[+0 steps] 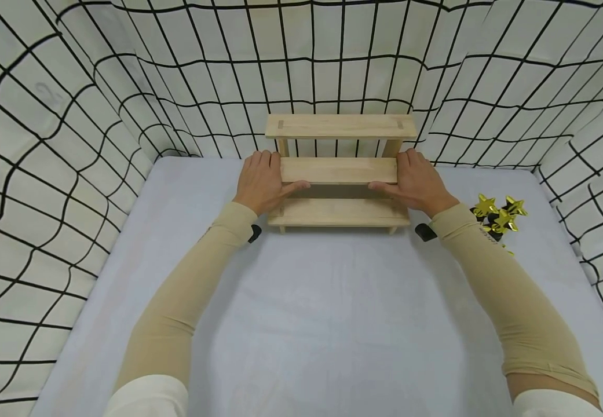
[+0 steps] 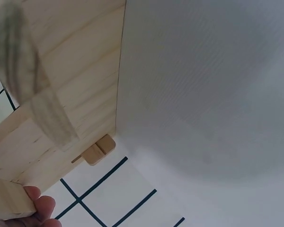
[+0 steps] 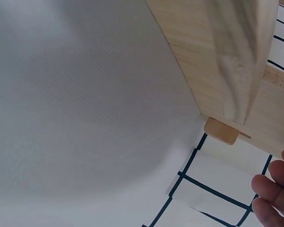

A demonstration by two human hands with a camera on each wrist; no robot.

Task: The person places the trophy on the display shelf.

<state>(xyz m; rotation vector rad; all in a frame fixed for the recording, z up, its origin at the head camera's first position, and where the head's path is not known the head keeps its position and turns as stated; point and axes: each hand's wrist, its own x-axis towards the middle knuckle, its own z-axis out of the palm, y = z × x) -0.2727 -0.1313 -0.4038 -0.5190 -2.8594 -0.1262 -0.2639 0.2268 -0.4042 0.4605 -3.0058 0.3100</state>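
Note:
A small three-tier wooden shelf [image 1: 339, 212] stands at the back of the table in the head view. My left hand [image 1: 265, 182] grips the left end of its middle board [image 1: 339, 171], thumb laid along the front. At the opposite end my right hand [image 1: 420, 182] holds the same board, its thumb pointing inward. In the left wrist view, fingertips [image 2: 45, 207] curl around a board end. Fingers [image 3: 272, 191] also show beside the wooden side panel in the right wrist view. Each palm is hidden.
Shiny gold star-shaped bows [image 1: 499, 215] lie to the right of the shelf, partly behind the right sleeve [image 1: 510, 289]. A white cloth covers the table [image 1: 343, 324]. White walls with a black grid [image 1: 311, 63] enclose the back and both sides.

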